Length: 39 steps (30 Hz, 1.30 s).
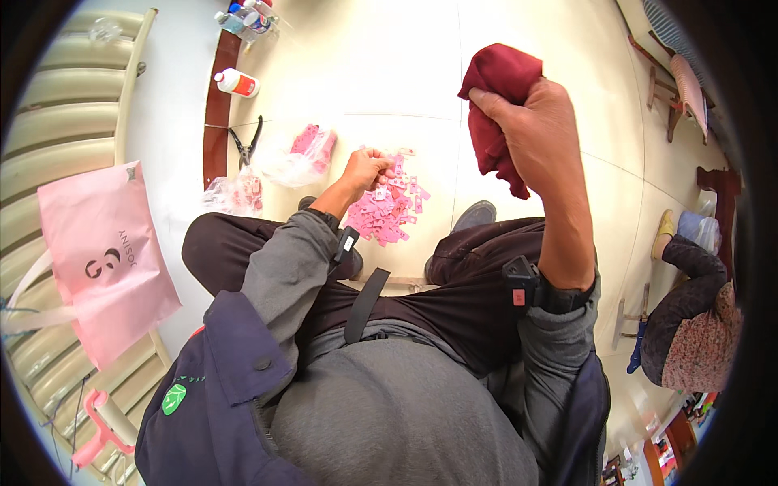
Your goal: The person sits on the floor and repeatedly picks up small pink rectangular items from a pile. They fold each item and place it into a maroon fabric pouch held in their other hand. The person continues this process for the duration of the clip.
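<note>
On the floor between my feet lies a loose pile of small pink tags [379, 217], several with dark marks and holes. Over the pile's far edge, my left hand [367, 172] is closed in a pinch, a pink tag [398, 164] showing at its fingertips. A folded dark red cloth [492, 121] is gripped in my right hand [541, 134], raised to the right of the pile. The thumb presses on the cloth's near face, and its lower end hangs down crumpled.
Clear plastic bags [308, 158] of pink pieces lie left of the pile, near black-handled pliers [245, 144]. Beyond stand a white-and-red bottle [237, 83] and other bottles [243, 23]. A pink bag [109, 259] rests by the slatted rack [77, 89]. Another person [697, 316] sits at right.
</note>
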{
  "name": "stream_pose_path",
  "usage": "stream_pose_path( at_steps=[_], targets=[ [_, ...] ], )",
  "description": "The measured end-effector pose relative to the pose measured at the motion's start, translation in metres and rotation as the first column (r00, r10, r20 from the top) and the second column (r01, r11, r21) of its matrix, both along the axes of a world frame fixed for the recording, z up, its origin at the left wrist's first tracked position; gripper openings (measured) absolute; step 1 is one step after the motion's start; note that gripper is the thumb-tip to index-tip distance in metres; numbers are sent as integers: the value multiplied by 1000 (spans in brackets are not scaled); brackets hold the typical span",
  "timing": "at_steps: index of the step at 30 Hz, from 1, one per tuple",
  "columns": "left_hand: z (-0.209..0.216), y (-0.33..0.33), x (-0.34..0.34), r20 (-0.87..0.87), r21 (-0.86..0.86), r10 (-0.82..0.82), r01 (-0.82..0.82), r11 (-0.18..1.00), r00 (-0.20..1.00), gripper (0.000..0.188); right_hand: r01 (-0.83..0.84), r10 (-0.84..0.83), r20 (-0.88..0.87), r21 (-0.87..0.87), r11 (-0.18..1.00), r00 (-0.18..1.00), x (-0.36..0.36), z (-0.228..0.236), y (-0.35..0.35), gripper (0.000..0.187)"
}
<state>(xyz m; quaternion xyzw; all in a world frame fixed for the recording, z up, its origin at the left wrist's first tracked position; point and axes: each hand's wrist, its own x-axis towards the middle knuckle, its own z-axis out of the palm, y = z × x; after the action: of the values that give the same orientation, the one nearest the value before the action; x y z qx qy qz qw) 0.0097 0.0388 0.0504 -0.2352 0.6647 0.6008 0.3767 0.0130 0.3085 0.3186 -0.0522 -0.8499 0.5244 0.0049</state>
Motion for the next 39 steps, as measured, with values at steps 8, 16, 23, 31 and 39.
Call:
stream_pose_path(
  at_steps=[8,16,23,31,39],
  targets=[
    [199,18,-14,-956,-267,-270,39,963,113,10,-12,47,88,-354,935,995,-9,-4,-14,28],
    [262,6,-15,-543,-541,-537,-220,812,-646,25,-47,319,208,-768,638,925,-3,17,-28,43],
    [251,12,-19,-592,-534,-508,-168,828,-626,25,-118,305,147,-702,702,941,-6,12,-39,23],
    [251,11,-23,-821,233,119,138,963,558,13,11,144,204,-608,794,968,-17,8,-50,21],
    [247,13,-37,-455,485,147,106,868,878,16,-16,185,226,-593,805,957,-24,1,-58,19]
  ],
)
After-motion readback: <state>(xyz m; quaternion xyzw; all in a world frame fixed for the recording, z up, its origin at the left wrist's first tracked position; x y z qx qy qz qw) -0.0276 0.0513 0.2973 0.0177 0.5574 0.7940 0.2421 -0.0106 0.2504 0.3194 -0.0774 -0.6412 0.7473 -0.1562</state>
